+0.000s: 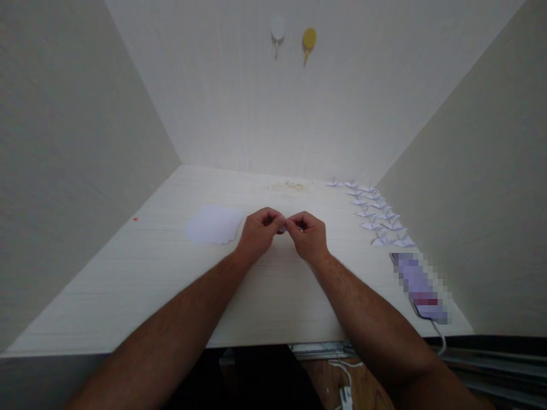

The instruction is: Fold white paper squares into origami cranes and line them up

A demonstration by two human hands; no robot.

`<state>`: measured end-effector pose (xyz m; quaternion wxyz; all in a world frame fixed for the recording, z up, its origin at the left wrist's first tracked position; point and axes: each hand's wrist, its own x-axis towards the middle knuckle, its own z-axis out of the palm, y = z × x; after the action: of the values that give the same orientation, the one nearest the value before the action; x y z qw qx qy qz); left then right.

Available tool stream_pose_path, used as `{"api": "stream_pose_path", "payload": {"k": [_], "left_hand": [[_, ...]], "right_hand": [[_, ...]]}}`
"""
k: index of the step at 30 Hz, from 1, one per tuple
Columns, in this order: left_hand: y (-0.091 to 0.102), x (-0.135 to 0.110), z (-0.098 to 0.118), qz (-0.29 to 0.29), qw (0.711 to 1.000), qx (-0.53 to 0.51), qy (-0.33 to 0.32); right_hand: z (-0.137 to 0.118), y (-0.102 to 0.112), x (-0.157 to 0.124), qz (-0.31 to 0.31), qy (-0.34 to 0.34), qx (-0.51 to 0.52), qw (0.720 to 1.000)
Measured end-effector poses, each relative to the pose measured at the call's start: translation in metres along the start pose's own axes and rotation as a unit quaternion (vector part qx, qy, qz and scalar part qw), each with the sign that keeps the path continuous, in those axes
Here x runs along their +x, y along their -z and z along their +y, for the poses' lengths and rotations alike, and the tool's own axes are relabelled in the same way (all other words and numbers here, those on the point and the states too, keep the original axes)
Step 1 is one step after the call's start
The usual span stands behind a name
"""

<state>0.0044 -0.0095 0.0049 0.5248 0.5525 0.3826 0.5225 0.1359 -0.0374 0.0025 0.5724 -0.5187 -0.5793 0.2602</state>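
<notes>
Over the middle of the white table (273,296), my left hand (261,230) and my right hand (308,234) meet at the fingertips. Both are closed in a pinch on a small piece of folded white paper (282,228). Only a little of the paper shows; the fingers cover most of it, so its shape cannot be made out. Left of my left hand lies a loose stack of white paper sheets (215,224). To the right of my right hand, several folded white paper cranes (378,216) stand in rows along the table's right side.
A phone (419,287) with a blurred screen lies near the right edge, a white cable (440,339) running from it. White and yellow hooks (309,39) hang on the back wall. Walls close in the table at left, right and back. A red speck (135,219) is at left.
</notes>
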Motion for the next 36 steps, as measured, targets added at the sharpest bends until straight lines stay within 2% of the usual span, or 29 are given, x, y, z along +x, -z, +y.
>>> {"api": "stream_pose_path", "payload": {"k": [6,12,16,20,22,30,32,36], "left_hand": [[0.004,0.003,0.004,0.027,0.994,0.104,-0.034],[0.004,0.006,0.003,0.051,0.988,0.142,-0.028],[0.004,0.006,0.003,0.017,0.989,0.144,-0.017],[0.007,0.007,0.004,-0.052,0.987,0.151,-0.012],[0.009,0.008,0.003,-0.055,0.987,0.151,-0.013],[0.006,0.01,-0.008,0.015,0.99,0.139,-0.013],[0.006,0.01,-0.009,0.024,0.99,0.139,-0.017],[0.008,0.011,-0.009,0.018,0.989,0.148,-0.018]], "right_hand": [[0.005,-0.001,0.0,-0.004,-0.023,-0.018,1.0],[0.006,0.002,0.003,-0.016,-0.037,-0.03,0.999],[0.007,0.005,0.005,-0.012,-0.038,-0.046,0.998],[0.01,0.006,0.007,-0.029,-0.046,-0.042,0.998],[0.011,0.006,0.007,-0.037,-0.041,-0.048,0.997],[0.006,0.008,0.01,-0.038,-0.031,-0.107,0.993],[0.006,0.009,0.011,-0.042,-0.046,-0.107,0.992],[0.007,0.011,0.012,-0.066,-0.131,-0.029,0.989]]}}
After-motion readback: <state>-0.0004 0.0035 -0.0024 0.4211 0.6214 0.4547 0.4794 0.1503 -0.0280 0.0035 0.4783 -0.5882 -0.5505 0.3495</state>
